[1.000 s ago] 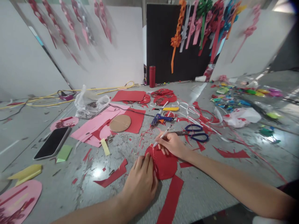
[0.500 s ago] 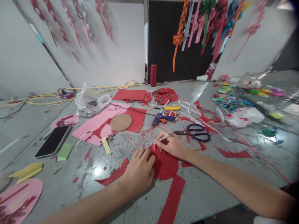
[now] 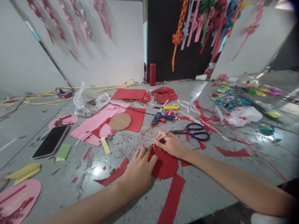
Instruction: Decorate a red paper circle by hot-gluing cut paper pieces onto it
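A round red paper piece lies on the table in front of me, its upper edge between my hands. My left hand is at its left edge, fingers bent and pressed on the paper. My right hand rests over the top right of the piece, closed in a pinch on a slim white pen-like stick. Small whitish marks or bits show near the fingertips, too small to make out. Just beyond the right hand lie scissors with dark blue handles. A blue glue gun lies behind them.
A red paper strip runs to the front edge. Further off lie a cardboard disc, a yellow cutter, pink paper and red scraps. A phone lies left. A red bottle stands at the back.
My left fingers have shifted slightly up along the edge of the red piece, closer to the right fingertips. The right hand keeps its pinch, and the view has moved slightly.
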`<action>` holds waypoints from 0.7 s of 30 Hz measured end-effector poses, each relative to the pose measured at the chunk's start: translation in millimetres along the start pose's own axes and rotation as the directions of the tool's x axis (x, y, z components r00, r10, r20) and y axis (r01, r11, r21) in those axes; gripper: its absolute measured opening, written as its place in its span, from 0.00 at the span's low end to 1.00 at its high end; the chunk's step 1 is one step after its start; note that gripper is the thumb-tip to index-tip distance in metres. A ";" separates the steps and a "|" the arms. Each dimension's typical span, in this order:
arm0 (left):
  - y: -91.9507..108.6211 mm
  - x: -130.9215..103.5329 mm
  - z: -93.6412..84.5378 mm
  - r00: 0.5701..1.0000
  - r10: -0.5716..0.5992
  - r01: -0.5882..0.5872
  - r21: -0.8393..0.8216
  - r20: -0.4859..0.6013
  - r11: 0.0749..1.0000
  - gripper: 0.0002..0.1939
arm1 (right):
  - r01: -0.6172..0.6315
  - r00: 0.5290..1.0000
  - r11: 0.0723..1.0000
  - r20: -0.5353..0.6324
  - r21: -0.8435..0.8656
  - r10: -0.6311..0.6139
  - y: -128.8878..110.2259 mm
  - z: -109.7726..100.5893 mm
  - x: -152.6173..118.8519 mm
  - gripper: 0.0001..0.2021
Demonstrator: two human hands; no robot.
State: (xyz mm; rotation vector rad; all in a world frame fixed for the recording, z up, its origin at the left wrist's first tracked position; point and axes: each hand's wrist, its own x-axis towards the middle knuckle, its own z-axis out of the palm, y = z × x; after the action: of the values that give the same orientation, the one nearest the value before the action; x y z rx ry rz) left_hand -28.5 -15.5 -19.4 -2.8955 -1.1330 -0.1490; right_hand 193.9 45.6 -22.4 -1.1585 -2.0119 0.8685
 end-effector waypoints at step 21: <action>0.9 1.6 -1.5 1.000 0.013 -0.013 0.017 -0.001 1.000 0.18 | -0.012 1.000 1.000 0.010 -0.021 0.012 1.2 0.3 0.7 0.17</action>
State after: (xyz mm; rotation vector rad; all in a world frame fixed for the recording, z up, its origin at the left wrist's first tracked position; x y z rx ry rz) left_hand -26.8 -15.2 -17.8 -2.8867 -1.1092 -0.1402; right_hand 193.9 46.6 -23.4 -1.1805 -2.0288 0.8635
